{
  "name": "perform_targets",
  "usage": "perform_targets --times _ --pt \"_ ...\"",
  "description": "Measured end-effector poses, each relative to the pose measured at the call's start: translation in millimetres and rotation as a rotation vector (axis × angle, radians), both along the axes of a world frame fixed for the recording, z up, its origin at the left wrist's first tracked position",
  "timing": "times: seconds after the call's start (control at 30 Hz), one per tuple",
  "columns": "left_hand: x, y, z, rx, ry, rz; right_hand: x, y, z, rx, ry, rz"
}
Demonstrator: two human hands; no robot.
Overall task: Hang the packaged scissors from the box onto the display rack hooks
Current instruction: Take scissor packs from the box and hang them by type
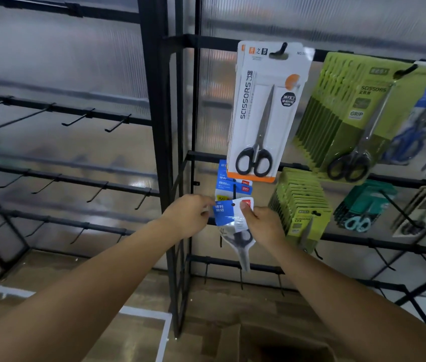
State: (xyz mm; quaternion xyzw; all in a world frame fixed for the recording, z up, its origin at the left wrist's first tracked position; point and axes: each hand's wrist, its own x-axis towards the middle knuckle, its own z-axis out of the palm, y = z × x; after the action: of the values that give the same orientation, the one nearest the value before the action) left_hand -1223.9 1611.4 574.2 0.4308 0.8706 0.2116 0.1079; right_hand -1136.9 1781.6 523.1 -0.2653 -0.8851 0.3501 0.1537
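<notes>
A blue-and-white scissors pack point(230, 218) with black handles is held up in front of the black display rack point(232, 159). My left hand point(187, 218) pinches its left top edge. My right hand point(264, 226) grips its right side, thumb on the white card. Just above it, similar blue packs point(232, 185) hang on a hook point(234, 190) whose tip shows near the held pack's hole. The open cardboard box point(272, 343) lies on the floor below my arms.
A large white scissors pack point(264, 111) hangs above. Green packs point(350, 118), more green packs point(300, 205) and teal packs point(363, 207) fill hooks to the right. The left rack section point(58, 116) carries bare hooks. White tape lines point(141, 313) mark the wooden floor.
</notes>
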Motion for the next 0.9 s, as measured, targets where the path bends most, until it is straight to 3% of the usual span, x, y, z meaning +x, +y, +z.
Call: perform_targets --times 0.27,0.53,0.73,0.9 --pt "1 -9 -1 0.000 -0.030 -0.041 2 -2 -8 -0.190 0.010 -0.130" --pt "3 -16 -10 -0.006 -0.015 -0.088 1 -19 -10 -0.222 0.030 -0.203" --pt "5 -21 -13 -0.014 -0.037 -0.091 -3 -23 -10 -0.308 0.153 -0.308" --pt "2 -27 -11 -0.031 -0.019 -0.089 -17 -21 -5 -0.281 0.059 -0.340"
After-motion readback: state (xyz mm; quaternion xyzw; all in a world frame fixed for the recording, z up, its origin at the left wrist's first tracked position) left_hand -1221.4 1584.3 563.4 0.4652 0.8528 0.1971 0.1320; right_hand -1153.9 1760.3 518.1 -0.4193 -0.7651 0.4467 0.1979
